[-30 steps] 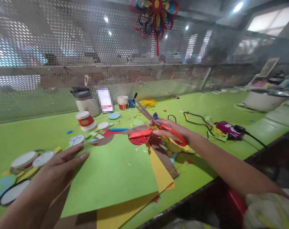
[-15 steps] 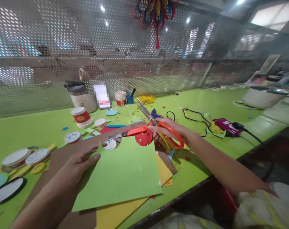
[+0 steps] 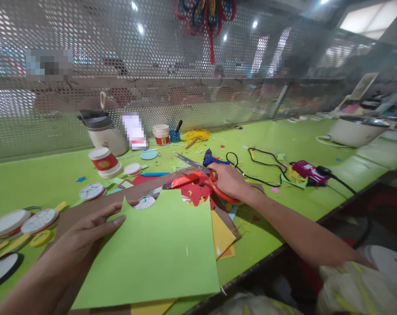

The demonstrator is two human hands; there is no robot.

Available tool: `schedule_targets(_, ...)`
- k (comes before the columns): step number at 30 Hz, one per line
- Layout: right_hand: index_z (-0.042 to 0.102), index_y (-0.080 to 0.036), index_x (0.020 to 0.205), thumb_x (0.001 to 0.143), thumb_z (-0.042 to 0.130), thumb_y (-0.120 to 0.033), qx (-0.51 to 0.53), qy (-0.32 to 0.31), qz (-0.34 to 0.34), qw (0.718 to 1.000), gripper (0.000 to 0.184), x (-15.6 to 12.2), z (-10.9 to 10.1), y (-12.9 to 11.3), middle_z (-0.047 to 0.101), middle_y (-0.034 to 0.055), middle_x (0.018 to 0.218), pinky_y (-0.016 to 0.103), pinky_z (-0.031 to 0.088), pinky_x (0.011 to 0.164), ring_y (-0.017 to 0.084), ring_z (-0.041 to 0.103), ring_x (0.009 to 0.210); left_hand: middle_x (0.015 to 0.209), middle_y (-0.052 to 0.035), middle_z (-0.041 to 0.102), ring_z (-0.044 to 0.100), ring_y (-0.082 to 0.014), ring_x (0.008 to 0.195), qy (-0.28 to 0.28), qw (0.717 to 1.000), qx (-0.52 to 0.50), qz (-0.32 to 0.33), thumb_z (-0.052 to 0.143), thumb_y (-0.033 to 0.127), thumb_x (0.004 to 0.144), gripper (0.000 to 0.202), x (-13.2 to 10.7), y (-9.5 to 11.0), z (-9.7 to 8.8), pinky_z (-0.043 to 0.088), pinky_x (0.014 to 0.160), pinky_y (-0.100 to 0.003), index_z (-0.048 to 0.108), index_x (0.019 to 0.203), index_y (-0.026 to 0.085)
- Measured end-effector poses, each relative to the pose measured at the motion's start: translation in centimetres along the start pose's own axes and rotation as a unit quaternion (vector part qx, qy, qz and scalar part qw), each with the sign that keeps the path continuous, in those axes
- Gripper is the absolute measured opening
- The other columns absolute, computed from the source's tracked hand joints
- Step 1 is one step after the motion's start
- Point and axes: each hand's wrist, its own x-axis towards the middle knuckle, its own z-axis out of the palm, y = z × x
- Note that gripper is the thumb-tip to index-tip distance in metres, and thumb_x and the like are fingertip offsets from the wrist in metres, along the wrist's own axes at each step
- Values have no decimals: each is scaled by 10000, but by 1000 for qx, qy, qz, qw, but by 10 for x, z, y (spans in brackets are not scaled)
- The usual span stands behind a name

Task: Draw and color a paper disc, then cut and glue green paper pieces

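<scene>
Centrally, on the green surface (image 3: 37, 179): one green paper sheet (image 3: 159, 249), lying flat near the front edge, with a curved notch cut from its far edge. Left hand (image 3: 87, 232): laid flat on the sheet's left border, fingers stretched out and gripping nothing. Right hand (image 3: 229, 181): closed around the handles of the orange-handled scissors (image 3: 201, 175), just beyond the sheet's far right corner, blades slightly parted and pointing away to the left, clear of the paper. Under the green sheet: a yellow sheet (image 3: 222, 232) showing at the right, and a brown sheet (image 3: 87, 209) showing at the left. Red paper cut-outs (image 3: 196, 193): beside the scissors, touching the green sheet's far edge. Blue glue gun (image 3: 213, 158): just behind the right hand. Magenta device (image 3: 305, 168) with black cable: well to the right. Red-and-white paper cup (image 3: 103, 162): upright, far left of the scissors.
</scene>
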Motion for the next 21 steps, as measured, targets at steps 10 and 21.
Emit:
schedule_targets(10, 585, -182, 1066, 784, 710, -465, 231, -93, 33, 968, 418, -23, 0, -30, 605, -21, 660, 268, 522, 512, 154, 608, 539, 1030, -99, 782, 738, -338, 923, -62, 995, -74, 1, 904, 349, 549, 978, -2, -5, -4, 631, 731, -369, 465, 1418, 249)
schedule_targets(21, 585, -223, 1079, 612, 819, -268, 351, -63, 47, 933, 524, -40, -1, -46, 588, -11, 825, 270, 501, 705, 171, 585, 789, 1060, -94, 774, 738, -325, 934, -66, 985, -154, 35, 820, 192, 672, 624, -8, -14, 5, 605, 810, -447, 593, 1249, 257)
